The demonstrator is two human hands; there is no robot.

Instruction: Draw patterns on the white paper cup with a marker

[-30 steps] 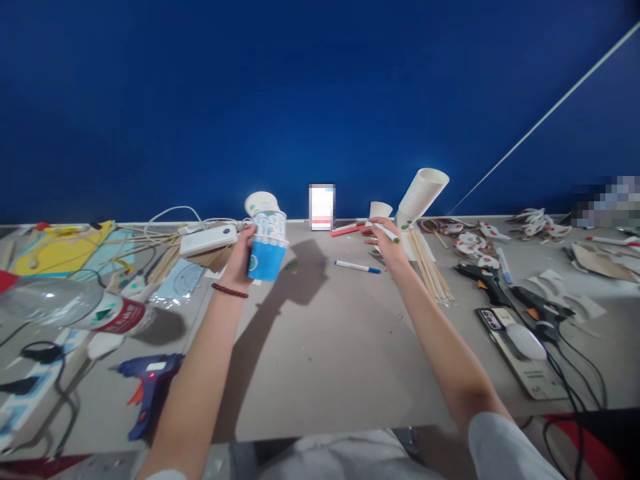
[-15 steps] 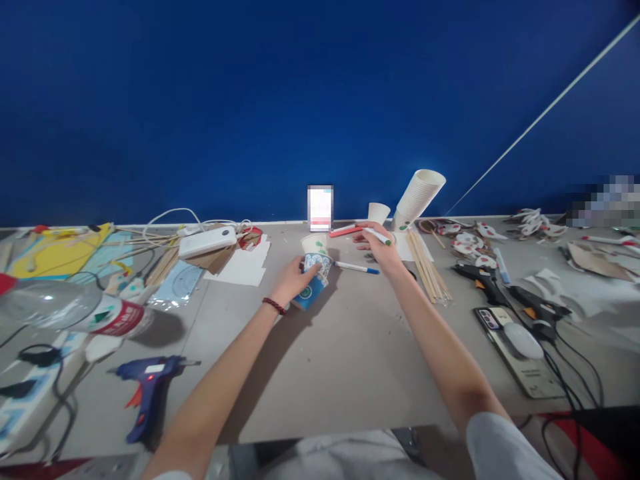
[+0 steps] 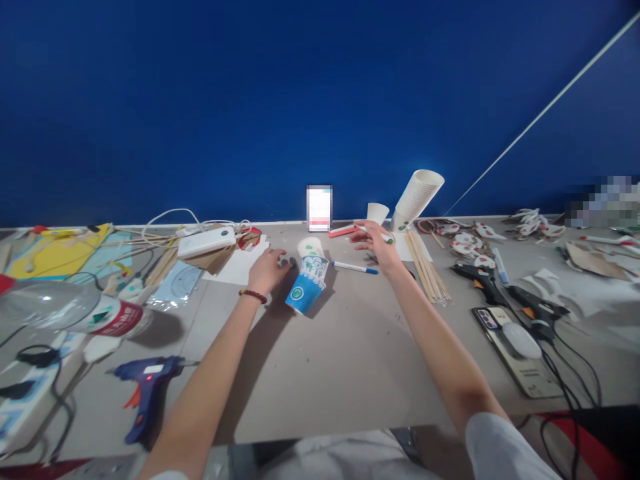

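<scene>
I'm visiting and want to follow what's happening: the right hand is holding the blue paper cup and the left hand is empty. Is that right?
Not quite: the right hand holds a white pen with a green end. The blue paper cup is on the table between the hands, as the head view shows. The left hand is indeed empty.

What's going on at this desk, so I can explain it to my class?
A person is working with paper cups and pens. The right hand has a green-ended pen in its grip. The left hand is open beside a blue-patterned cup, apparently not touching it. That cup rests on the table, with a white cup at its far end. A blue-capped pen lies between the hands.
</scene>
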